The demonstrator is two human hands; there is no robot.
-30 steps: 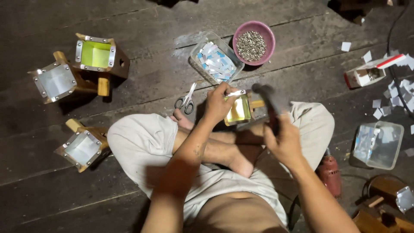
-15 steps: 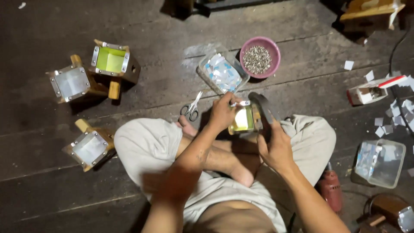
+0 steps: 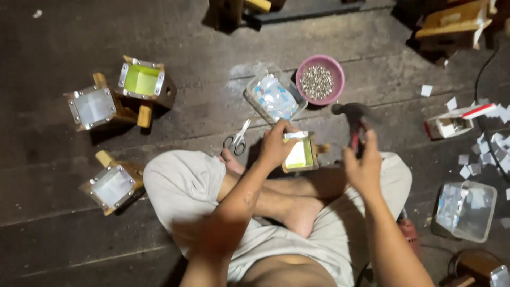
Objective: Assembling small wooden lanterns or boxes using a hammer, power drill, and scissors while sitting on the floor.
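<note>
Three finished wooden boxes [image 3: 114,109] with shiny framed faces sit on the dark plank floor [image 3: 64,228] at the far left. Scissors [image 3: 237,140] lie just left of the left hand [image 3: 276,146], whose fingers pinch a small metal strip [image 3: 296,135] on top of a yellow-faced wooden box [image 3: 300,154] in front of the crossed legs. A clear tub of strips [image 3: 275,98] and a pink bowl of nails [image 3: 320,81] stand beyond. The right hand [image 3: 364,169] is wrapped around a raised hammer [image 3: 355,118], blurred. Paper scraps [image 3: 491,146] run off the right edge.
</note>
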